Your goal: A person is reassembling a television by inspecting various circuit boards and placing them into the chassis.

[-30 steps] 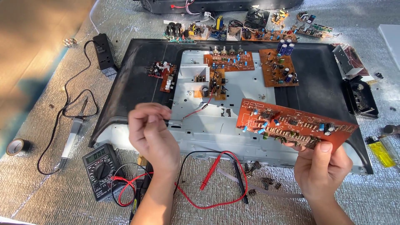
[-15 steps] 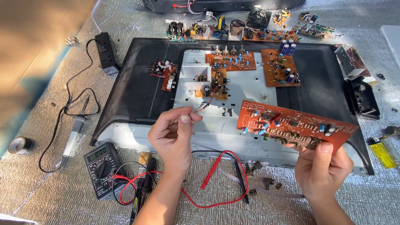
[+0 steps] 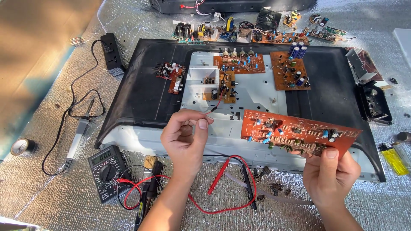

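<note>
A: Left hand (image 3: 185, 139)?
B: Pinched on a thin red-and-black wire (image 3: 214, 108), running far to the small boards on the metal chassis (image 3: 257, 92).

A: Right hand (image 3: 329, 173)?
B: Closed on the near edge of a long orange circuit board (image 3: 295, 132), tilted up over the chassis's near right part.

A: Around?
B: Near left, a multimeter (image 3: 107, 169), red and black probe leads (image 3: 222, 188) looping between the forearms. Soldering iron (image 3: 77, 141) farther left, tape roll (image 3: 21, 146) at the edge. Yellow lighter (image 3: 391, 157) right. More boards (image 3: 239, 30) far.
</note>
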